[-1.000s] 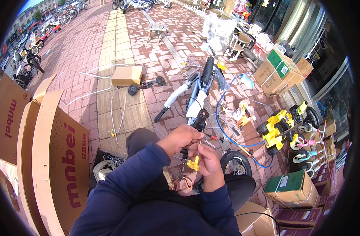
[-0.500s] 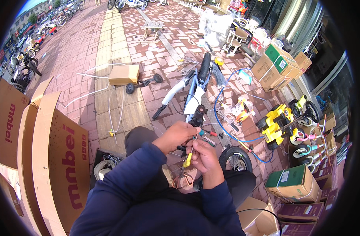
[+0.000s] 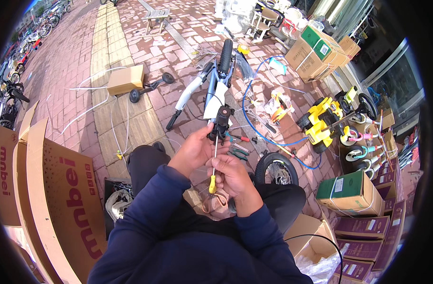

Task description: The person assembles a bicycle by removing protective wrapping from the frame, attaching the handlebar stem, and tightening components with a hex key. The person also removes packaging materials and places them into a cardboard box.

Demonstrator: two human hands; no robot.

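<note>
A partly wrapped blue bicycle frame (image 3: 210, 97) lies in front of me with a wheel (image 3: 226, 56) at its far end. At its near end is a black bicycle part (image 3: 222, 119). My left hand (image 3: 192, 150) is curled against that part's left side, its thumb on it. Between finger and thumb my right hand (image 3: 233, 175) grips a screwdriver (image 3: 212, 184) with a yellow handle; the shaft points up into the underside of the black part, where its tip is hidden. Beside my right hand lie pliers (image 3: 239, 152) and a loose spoked wheel (image 3: 276, 171).
Tall cardboard boxes (image 3: 65, 189) stand close on my left. A small carton (image 3: 125, 80) and a two-wheeled axle piece (image 3: 151, 88) lie ahead. Blue tubing (image 3: 246, 110) curves across the paving. Yellow toy vehicles (image 3: 322, 120) and a green-topped carton (image 3: 351, 191) are on the right.
My left fingers have loosened from around the screwdriver shaft and lie against the black part. The screwdriver now stands straighter in line with that part. The whole view has shifted slightly.
</note>
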